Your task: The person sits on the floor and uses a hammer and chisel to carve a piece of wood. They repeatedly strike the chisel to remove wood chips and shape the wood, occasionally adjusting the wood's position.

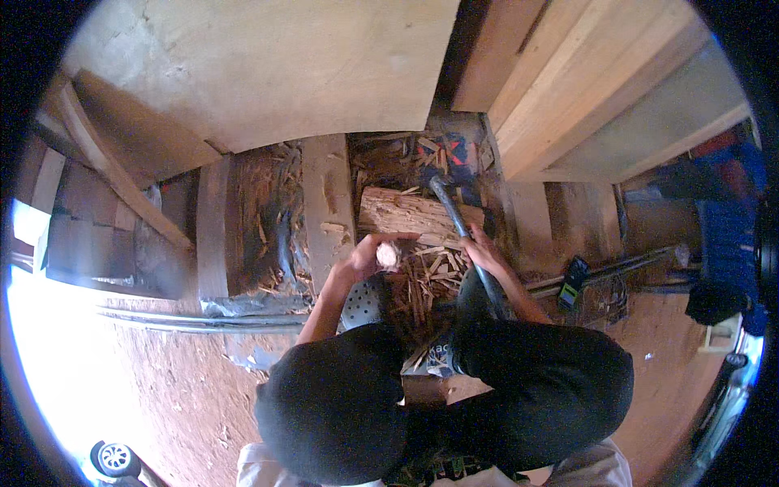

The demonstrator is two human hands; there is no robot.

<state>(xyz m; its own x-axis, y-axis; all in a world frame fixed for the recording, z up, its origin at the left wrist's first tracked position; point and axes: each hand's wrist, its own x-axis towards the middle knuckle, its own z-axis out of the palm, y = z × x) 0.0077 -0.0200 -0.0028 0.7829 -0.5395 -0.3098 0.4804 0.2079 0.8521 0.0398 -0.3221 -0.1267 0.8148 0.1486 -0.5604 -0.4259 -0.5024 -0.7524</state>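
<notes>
Counts: one pale wood piece (389, 256), one long dark tool (451, 206), one rough wood block (402, 211); splinters (430, 280) too many to count.
Left hand (361, 258): grip curled closed around the wood piece, its pale end showing.
Right hand (484, 249): grip wrapped around the tool's shaft.
Wood piece: within the left grip, left of the tool.
Tool: slanting through the right grip, crossing the block in view.

held piece (388, 256): pinkish-white | tool (452, 211): blue-grey | shoe (360, 307): grey, dark-dotted
</notes>
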